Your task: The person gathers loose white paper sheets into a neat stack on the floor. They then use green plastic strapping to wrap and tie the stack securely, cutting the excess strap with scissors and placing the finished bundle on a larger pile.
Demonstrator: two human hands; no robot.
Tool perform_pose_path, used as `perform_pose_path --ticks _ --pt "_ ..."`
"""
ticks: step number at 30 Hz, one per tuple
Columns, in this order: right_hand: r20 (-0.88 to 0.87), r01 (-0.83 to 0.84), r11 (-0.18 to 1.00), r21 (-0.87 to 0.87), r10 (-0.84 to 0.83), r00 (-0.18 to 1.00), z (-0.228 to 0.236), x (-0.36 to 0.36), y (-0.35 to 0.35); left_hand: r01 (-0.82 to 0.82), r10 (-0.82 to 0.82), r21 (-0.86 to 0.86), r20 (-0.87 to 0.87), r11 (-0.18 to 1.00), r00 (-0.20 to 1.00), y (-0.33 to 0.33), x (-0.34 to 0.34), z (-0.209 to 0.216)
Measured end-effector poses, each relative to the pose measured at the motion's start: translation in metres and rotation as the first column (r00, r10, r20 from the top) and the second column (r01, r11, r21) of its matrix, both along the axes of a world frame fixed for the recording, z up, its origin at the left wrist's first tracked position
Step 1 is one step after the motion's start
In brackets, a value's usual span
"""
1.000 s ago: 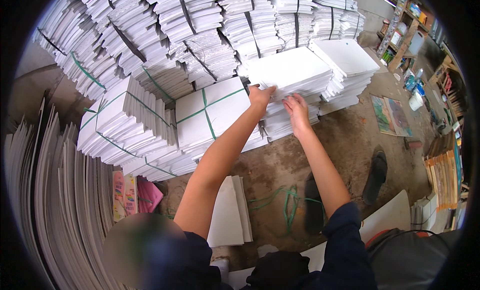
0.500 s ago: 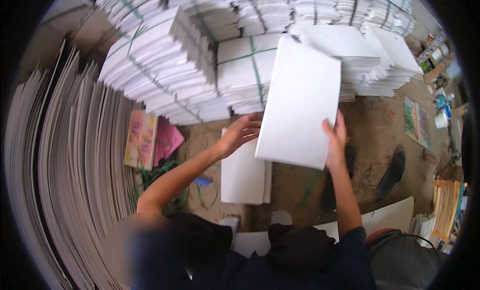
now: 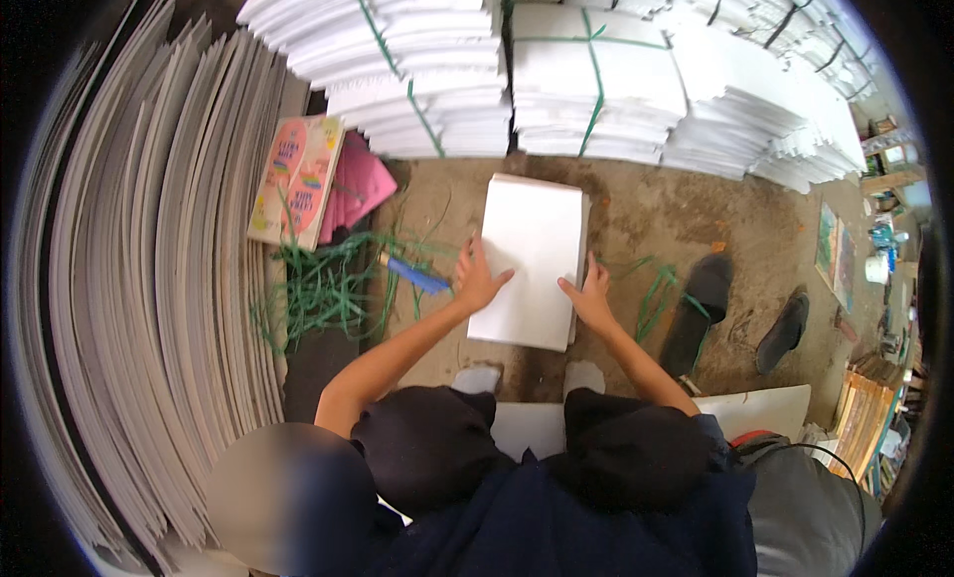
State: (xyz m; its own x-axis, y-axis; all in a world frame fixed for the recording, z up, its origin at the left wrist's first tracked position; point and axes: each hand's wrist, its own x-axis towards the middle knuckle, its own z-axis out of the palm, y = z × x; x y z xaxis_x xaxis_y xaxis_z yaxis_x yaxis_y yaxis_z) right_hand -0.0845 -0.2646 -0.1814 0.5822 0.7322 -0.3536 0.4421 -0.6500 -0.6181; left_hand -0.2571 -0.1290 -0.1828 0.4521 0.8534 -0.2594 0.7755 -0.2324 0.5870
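On the floor before me lies a small stack of flat white boards (image 3: 529,264), its layers slightly out of line at the right edge. My left hand (image 3: 480,279) grips the stack's left side, thumb over the top face and fingers along the edge. Opposite it, my right hand (image 3: 588,295) grips the right side, its thumb also over the top board and its fingers down the side. The undersides of the boards are hidden.
Tied white board stacks (image 3: 596,90) stand at the far side. Tall grey sheets (image 3: 179,279) line the left. Green strapping (image 3: 333,294) and a blue-handled tool (image 3: 417,275) lie left of the boards. Dark slippers (image 3: 701,314) sit to the right.
The white board that my right hand held up at an angle now lies flat on the floor stack. Both hands have come down to its sides, and the view has tilted lower.
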Motion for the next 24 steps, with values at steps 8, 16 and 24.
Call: perform_pose_path --ticks 8,16,24 --pt "-0.532 0.579 0.569 0.584 -0.27 0.803 0.126 0.193 0.055 0.44 -0.519 0.277 0.492 0.854 0.699 0.074 0.157 0.152" --pt "-0.816 0.8 0.202 0.564 -0.007 0.577 0.171 0.333 0.095 0.446 -0.295 -0.119 0.598 0.887 0.745 0.111 0.431 0.19" --pt "-0.89 0.887 0.122 0.445 -0.055 0.453 0.165 0.338 0.104 0.341 0.162 -0.551 0.671 0.762 0.724 0.092 0.46 0.194"
